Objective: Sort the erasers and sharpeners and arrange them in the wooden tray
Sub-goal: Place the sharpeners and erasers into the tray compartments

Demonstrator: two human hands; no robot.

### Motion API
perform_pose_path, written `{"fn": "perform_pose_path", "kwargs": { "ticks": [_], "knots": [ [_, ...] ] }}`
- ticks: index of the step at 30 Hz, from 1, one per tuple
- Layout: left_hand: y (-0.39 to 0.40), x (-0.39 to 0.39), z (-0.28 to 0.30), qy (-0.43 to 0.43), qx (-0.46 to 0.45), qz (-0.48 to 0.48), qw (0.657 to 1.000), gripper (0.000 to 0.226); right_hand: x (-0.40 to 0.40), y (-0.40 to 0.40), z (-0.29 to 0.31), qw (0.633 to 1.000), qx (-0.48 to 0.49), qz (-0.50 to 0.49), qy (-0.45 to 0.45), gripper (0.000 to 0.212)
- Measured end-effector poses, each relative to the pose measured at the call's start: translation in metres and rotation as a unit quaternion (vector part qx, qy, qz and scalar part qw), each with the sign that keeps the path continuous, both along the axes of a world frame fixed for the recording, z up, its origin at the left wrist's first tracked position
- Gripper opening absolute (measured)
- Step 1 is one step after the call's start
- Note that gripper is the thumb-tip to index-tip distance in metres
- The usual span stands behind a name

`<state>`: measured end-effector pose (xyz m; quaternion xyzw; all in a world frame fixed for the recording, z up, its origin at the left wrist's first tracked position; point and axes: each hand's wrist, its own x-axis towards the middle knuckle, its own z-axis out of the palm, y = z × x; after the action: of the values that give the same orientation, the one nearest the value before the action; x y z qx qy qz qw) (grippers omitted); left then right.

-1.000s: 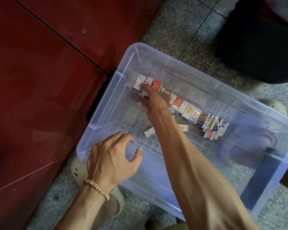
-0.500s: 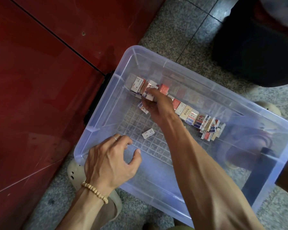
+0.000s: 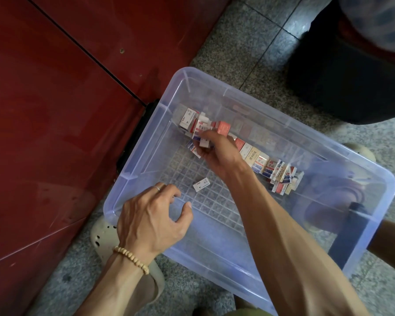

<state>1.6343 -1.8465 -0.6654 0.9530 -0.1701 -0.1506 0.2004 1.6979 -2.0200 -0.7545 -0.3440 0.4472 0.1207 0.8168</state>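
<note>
My right hand [image 3: 217, 153] pinches one small eraser box [image 3: 204, 142] beside the row of boxes [image 3: 255, 158] in the clear plastic bin [image 3: 374, 179]; my left hand [image 3: 151, 220] hovers loosely curled, holding nothing; no wooden tray is visible, so I judge most sorting remains.
</note>
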Motion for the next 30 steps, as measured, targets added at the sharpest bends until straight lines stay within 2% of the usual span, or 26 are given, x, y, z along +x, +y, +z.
{"fn": "perform_pose_path", "kwargs": {
  "ticks": [5, 9, 12, 15, 18, 22, 26, 30],
  "knots": [
    [0.001, 0.0, 0.001, 0.031, -0.018, 0.007, 0.999, 0.03, -0.038, -0.01, 0.036, 0.993, 0.025, 0.096, -0.064, 0.023],
    [0.0, -0.002, 0.015, 0.051, -0.09, 0.046, 0.994, 0.031, -0.051, -0.02, 0.078, 0.981, 0.034, 0.168, -0.088, 0.038],
    [-0.008, -0.003, 0.043, 0.049, -0.149, 0.1, 0.982, 0.031, -0.057, -0.026, 0.117, 0.966, 0.024, 0.227, -0.121, 0.036],
    [-0.019, -0.005, 0.08, 0.068, -0.22, 0.121, 0.966, 0.054, -0.066, -0.027, 0.157, 0.951, 0.004, 0.27, -0.153, 0.033],
    [-0.03, -0.013, 0.114, 0.042, -0.23, 0.077, 0.969, 0.067, -0.079, -0.021, 0.194, 0.941, -0.005, 0.282, -0.187, 0.027],
    [-0.036, -0.024, 0.158, -0.005, -0.259, 0.08, 0.963, 0.06, -0.095, -0.019, 0.238, 0.932, -0.01, 0.282, -0.226, 0.019],
    [-0.037, -0.029, 0.199, -0.021, -0.317, 0.097, 0.943, 0.048, -0.103, -0.026, 0.278, 0.926, -0.012, 0.291, -0.241, 0.039],
    [-0.036, -0.026, 0.231, 0.029, -0.401, 0.132, 0.906, 0.029, -0.102, -0.031, 0.309, 0.93, 0.019, 0.286, -0.232, 0.053]
  ]
}}
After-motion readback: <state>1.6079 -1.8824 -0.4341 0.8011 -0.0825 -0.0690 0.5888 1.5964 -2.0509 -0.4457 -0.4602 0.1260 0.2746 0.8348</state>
